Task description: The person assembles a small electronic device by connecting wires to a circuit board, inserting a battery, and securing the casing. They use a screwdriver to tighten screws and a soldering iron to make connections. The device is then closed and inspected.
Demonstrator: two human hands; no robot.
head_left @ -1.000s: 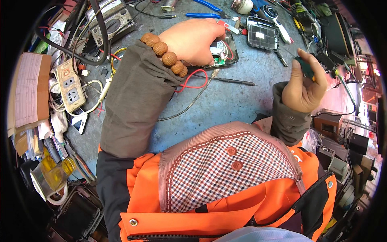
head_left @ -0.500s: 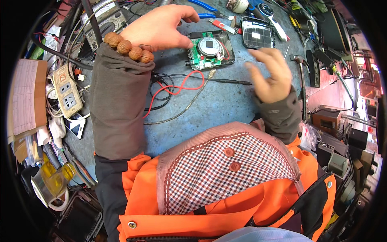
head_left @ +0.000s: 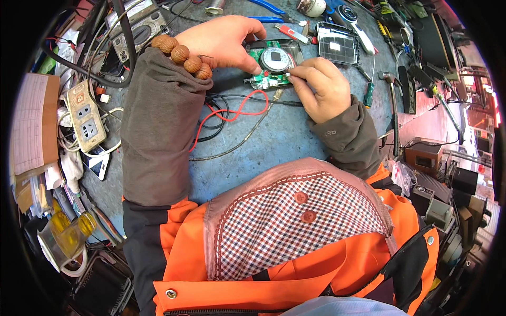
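A small device with a green circuit board [head_left: 257, 80] and a round silver speaker [head_left: 274, 59] lies in a dark open case on the bench. My left hand [head_left: 224, 42], with a brown bead bracelet at its wrist, grips the board's left end. Its thumb presses the near left part, while the fingers curl past the far side. From the right, my right hand [head_left: 322, 89] pinches at the board's near right corner, just below the speaker. What exactly lies between its thumb and forefinger is mostly hidden.
Red and black test leads [head_left: 232, 117] lie loosely on the blue bench [head_left: 253, 142] near the device. Behind stand a clear-lidded case [head_left: 337, 45], a red-and-white stick [head_left: 293, 33] and blue-handled pliers [head_left: 266, 6]. A green screwdriver [head_left: 369, 95] and a hammer [head_left: 392, 105] are right; a power strip [head_left: 86, 116] is left.
My right hand has come left from the bench onto the board's right corner, its fingers closing. My left hand has shifted slightly right and nearer, its thumb now on the board. The screwdriver is uncovered.
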